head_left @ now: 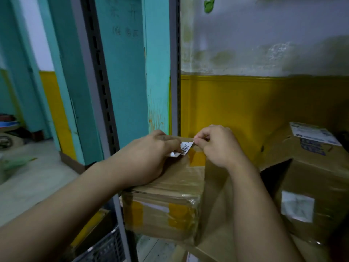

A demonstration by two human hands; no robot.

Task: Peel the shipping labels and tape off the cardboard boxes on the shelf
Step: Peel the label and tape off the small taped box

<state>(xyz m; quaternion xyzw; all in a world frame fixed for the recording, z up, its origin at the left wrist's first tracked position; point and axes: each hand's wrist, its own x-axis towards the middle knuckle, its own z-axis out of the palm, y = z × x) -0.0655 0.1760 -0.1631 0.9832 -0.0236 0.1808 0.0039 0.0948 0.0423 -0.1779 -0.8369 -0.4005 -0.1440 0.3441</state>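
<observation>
Both hands are working on top of the taped box [175,180], which is sitting at the left end of the shelf, close by the grey upright [174,72]. The barcode label [186,147] is lying between them as a narrow strip, its long axis running from lower left up to upper right. The right hand [217,148] is pinching the upper right corner between thumb and forefinger, the other fingers curling in; the left hand [149,156] is curling its fingertips onto the lower left end, where the paper is crumpling. The strip is looking mostly lifted, so the pull probably wants to run along its length, down toward the left hand, with the right hand leading. Further right, a second box [311,176] is waiting with a shipping label [313,133] and a white patch [297,206] on it
</observation>
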